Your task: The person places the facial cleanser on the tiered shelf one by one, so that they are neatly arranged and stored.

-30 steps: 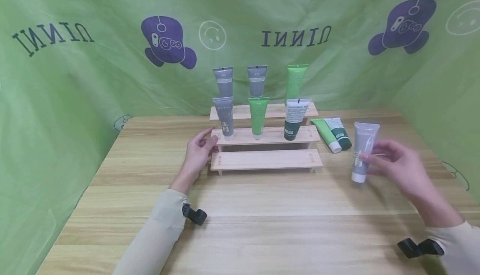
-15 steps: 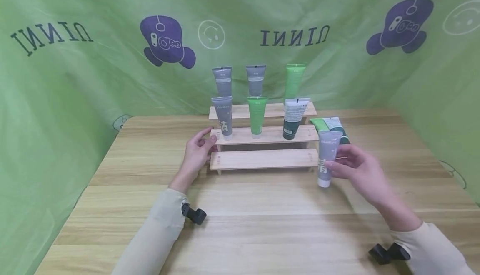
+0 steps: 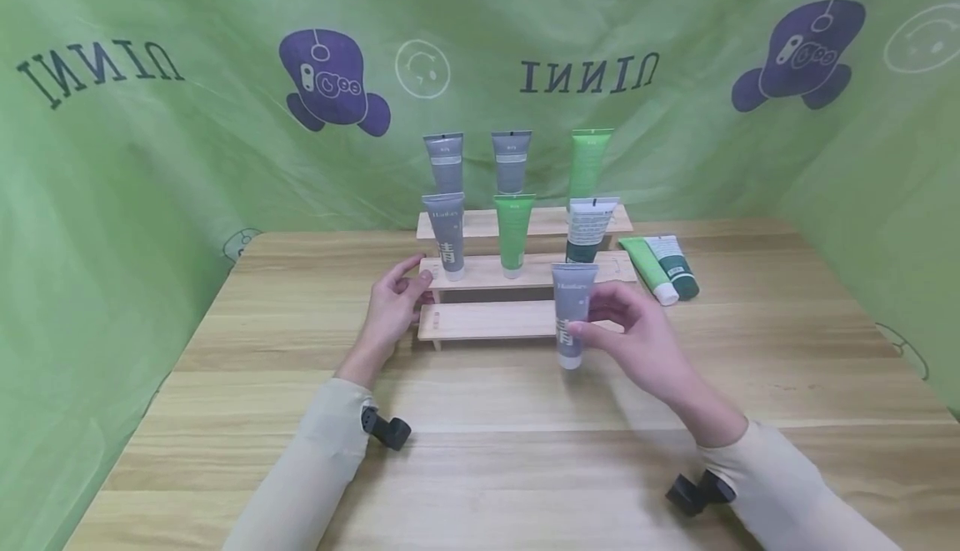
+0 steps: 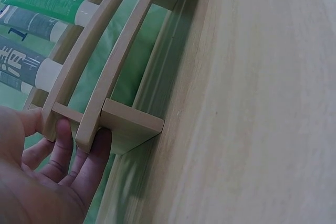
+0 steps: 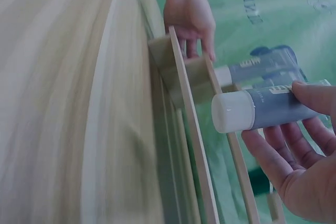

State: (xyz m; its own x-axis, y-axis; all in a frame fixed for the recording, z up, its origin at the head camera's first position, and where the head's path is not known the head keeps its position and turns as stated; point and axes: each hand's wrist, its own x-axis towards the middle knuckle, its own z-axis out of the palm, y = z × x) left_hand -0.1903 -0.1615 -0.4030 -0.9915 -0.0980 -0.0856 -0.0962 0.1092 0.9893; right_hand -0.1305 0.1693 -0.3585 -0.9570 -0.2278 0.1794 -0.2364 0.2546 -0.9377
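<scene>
My right hand (image 3: 637, 338) pinches a grey-blue squeeze tube (image 3: 572, 309) between thumb and fingers. The tube hangs upright, white cap (image 5: 233, 112) down, in front of the bottom tier's right part. My left hand (image 3: 393, 301) grips the left end of a three-tier wooden display stand (image 3: 487, 322); in the left wrist view its thumb and fingers lie around the tier ends. On the middle tier stand a grey-blue tube (image 3: 447, 238), a green tube (image 3: 514, 234) and a white and dark green tube (image 3: 589, 230), partly hidden behind the held one.
Two grey-blue tubes (image 3: 512, 163) and a green tube (image 3: 588, 159) stand on the top tier. Right of the stand, a green tube (image 3: 652, 272) and a white and dark green tube (image 3: 675, 267) lie on the wooden table (image 3: 480, 468). Green printed cloth (image 3: 480, 17) hangs behind.
My right hand has carried the grey-blue tube leftward, from beside the lying tubes to in front of the stand. The left hand has stayed at the stand's left end.
</scene>
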